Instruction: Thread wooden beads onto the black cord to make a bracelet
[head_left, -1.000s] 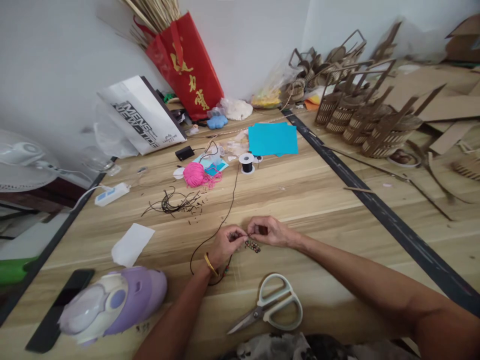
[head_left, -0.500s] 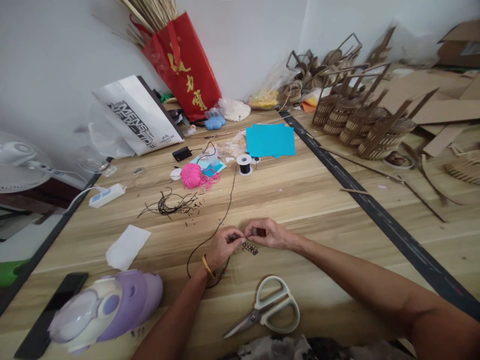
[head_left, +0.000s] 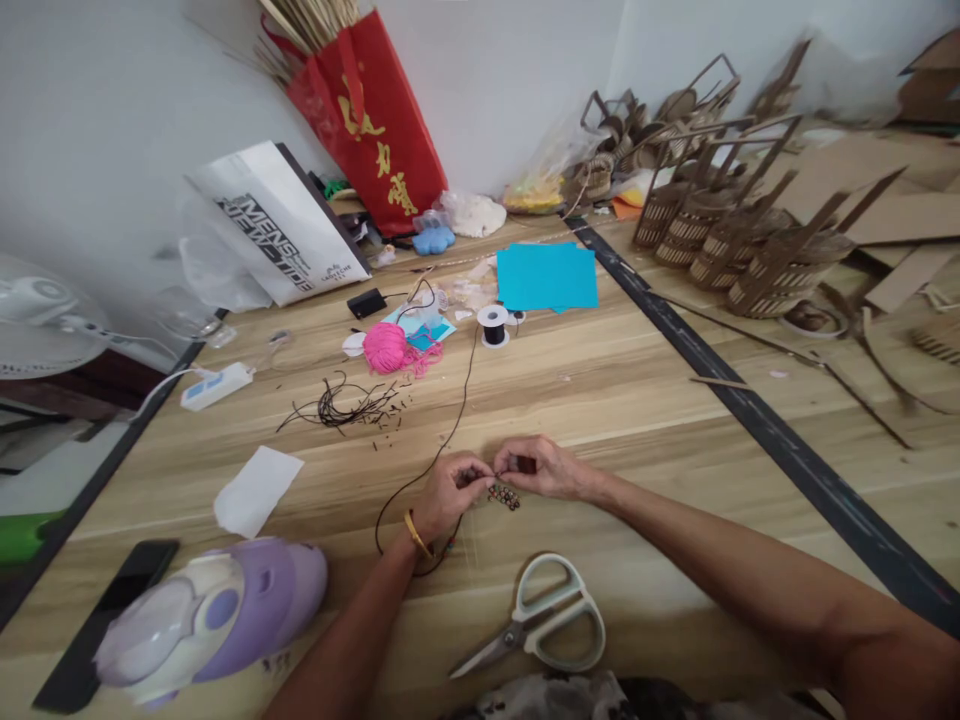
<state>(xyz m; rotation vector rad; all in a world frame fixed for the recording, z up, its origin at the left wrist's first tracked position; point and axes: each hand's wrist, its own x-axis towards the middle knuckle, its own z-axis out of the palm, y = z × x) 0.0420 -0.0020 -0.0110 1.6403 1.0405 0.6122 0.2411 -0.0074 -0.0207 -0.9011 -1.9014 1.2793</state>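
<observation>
Both hands meet fingertip to fingertip on the wooden table (head_left: 600,380). My left hand (head_left: 447,493), a gold bangle on its wrist, pinches a thin black cord (head_left: 448,433). That cord runs up the table to a small white spool (head_left: 493,326). My right hand (head_left: 541,467) is closed in a pinch on the cord's end and something small and dark. A short string of coloured beads (head_left: 505,494) hangs just below the fingertips. White-handled scissors (head_left: 546,617) lie closed on the table, nearer to me than the hands.
A lilac and white device (head_left: 210,617) and a black phone (head_left: 101,625) lie at the near left. Farther off are white paper (head_left: 257,488), cord scraps (head_left: 341,408), a pink yarn ball (head_left: 385,349), a power strip (head_left: 212,386), blue paper (head_left: 546,277), bags, and wooden baskets (head_left: 720,240) on the right.
The hands stay together, pinching the cord with only small finger movements. The view shifted slightly as my head moved.
</observation>
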